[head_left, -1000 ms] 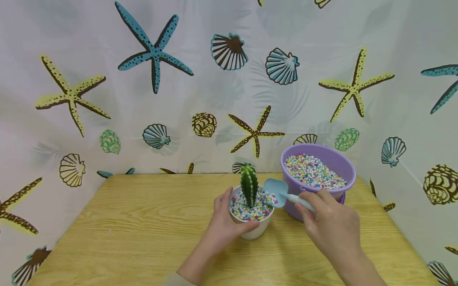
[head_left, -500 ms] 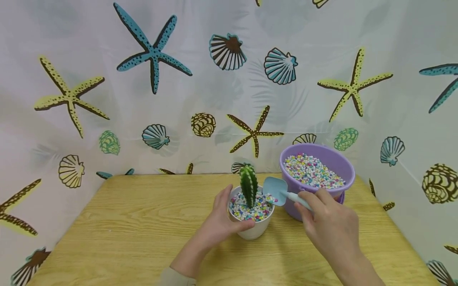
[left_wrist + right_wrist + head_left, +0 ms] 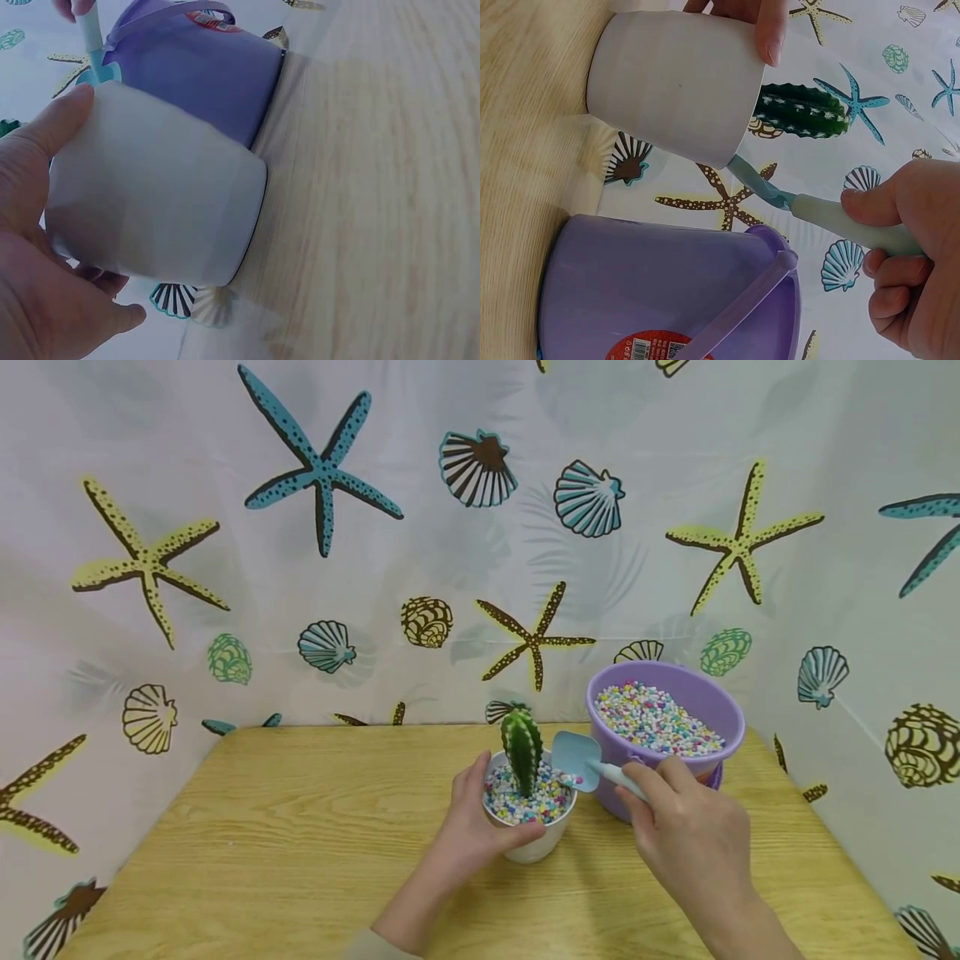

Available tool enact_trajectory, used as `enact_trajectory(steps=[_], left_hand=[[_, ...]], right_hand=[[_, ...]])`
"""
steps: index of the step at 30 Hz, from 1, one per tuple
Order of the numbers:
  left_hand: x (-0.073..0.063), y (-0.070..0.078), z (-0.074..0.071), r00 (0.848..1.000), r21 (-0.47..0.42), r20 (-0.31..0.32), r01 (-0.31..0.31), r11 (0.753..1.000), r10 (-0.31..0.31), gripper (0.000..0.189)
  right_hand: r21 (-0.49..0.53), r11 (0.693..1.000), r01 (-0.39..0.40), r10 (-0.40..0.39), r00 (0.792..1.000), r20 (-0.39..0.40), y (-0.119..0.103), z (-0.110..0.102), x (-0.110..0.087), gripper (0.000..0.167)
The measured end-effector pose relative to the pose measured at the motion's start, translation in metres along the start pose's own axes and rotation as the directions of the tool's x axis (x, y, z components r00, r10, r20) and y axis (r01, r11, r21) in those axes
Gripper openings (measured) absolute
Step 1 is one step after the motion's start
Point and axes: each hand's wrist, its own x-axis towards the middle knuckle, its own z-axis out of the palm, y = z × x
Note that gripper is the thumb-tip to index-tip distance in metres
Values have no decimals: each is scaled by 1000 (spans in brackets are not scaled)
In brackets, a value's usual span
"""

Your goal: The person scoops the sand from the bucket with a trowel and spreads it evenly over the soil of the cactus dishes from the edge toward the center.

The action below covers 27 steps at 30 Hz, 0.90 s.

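A green cactus (image 3: 522, 747) stands in a white flower pot (image 3: 534, 845) filled with small multicoloured pebbles (image 3: 517, 803). My left hand (image 3: 476, 822) grips the pot near its rim, thumb on the near side and fingers at the left. In the left wrist view, the pot's base (image 3: 247, 225) meets the table. My right hand (image 3: 693, 827) holds the pale handle of a small light-blue shovel (image 3: 577, 760). Its blade tips over the pot's right rim, with a few pebbles at its lower edge. From the right wrist, the blade (image 3: 754, 180) is seen right at the rim.
Right behind the shovel stands a purple bucket (image 3: 611, 777) holding many more of the same pebbles (image 3: 660, 718). Its handle (image 3: 742, 307) hangs down the side. The wooden table (image 3: 300, 827) ends at a curtain (image 3: 360, 577) printed with starfish and shells.
The pot and my left hand shift slightly left, then back right. My right hand moves a little left, and the shovel's blade stays tilted at the pot's rim.
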Motion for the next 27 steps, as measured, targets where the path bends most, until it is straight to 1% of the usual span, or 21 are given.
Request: enact_trajectory(steps=[3, 5, 7, 11, 13, 16, 20, 22, 25, 27], left_hand=[[-1, 0, 5, 1000, -1, -22, 2, 1000, -2, 134], [-2, 1, 6, 1000, -9, -21, 9, 1000, -9, 135], [-1, 0, 3, 1000, -16, -1, 8, 1000, -8, 134], [2, -4, -4, 998, -40, 63, 12, 999, -9, 132], [3, -4, -6, 997, -42, 76, 16, 999, -13, 132], [2, -2, -3, 998, -27, 55, 29, 999, -27, 135], [1, 0, 0, 1000, -5, 22, 21, 1000, -21, 138], [1, 1, 0, 1000, -5, 21, 22, 1000, -22, 138], [1, 0, -1, 999, -6, 37, 22, 1000, -22, 137], [3, -1, -4, 999, 1, 48, 6, 1000, -6, 137]], right_hand=[[-4, 1000, 1, -1, 1000, 2, -1, 0, 0, 32], [-7, 1000, 3, -3, 1000, 0, -1, 0, 0, 33], [-11, 1000, 6, -6, 1000, -1, -1, 0, 0, 33], [-22, 1000, 14, -14, 1000, 3, -2, 0, 0, 35], [-25, 1000, 17, -17, 1000, 6, -2, 0, 0, 37], [-29, 999, 20, -19, 1000, 13, -3, -1, 0, 40], [-33, 999, 21, -21, 1000, 8, -3, -1, 0, 45], [-33, 999, 23, -24, 1000, -1, -3, 0, 0, 46], [-28, 999, 27, -27, 999, -16, -3, 0, 0, 47], [-23, 999, 25, -26, 999, -22, -3, 1, 0, 45]])
